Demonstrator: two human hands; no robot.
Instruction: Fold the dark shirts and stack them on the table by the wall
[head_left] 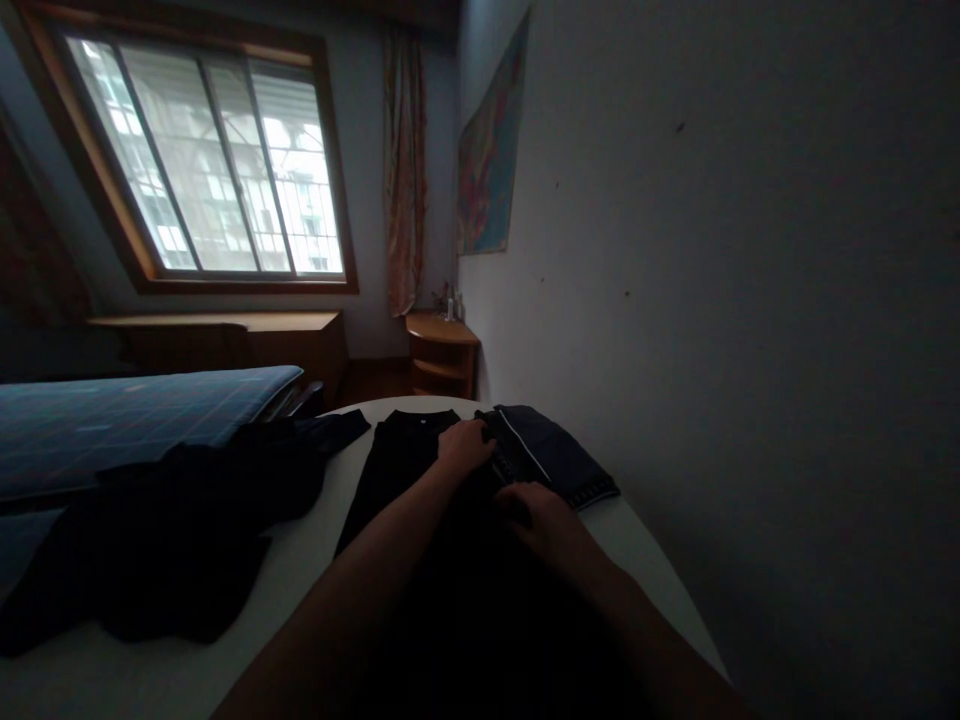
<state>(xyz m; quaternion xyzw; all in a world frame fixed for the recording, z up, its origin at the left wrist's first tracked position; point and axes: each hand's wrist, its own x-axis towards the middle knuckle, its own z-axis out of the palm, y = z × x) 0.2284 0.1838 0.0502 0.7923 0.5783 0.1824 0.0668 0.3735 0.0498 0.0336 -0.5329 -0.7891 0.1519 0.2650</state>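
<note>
A black shirt [397, 460] lies on the white round table [307, 545], its neckline with a small pale label at the far end. My left hand [465, 442] is closed on the dark cloth near the shirt's right shoulder. Closer to me, my right hand [538, 512] has its fingers curled round the shirt's right side. Both fingertips are partly lost in the dark fabric. Just beyond my hands, to the right, rests a folded navy garment [551, 445] with white piping.
Another dark garment [187, 520] is spread loosely over the table's left side. Beyond it stands a bed with a blue checked mattress [150, 410]. A bare wall [712, 330] runs along the right. A corner shelf [442, 330] and a wooden desk [292, 322] stand at the back.
</note>
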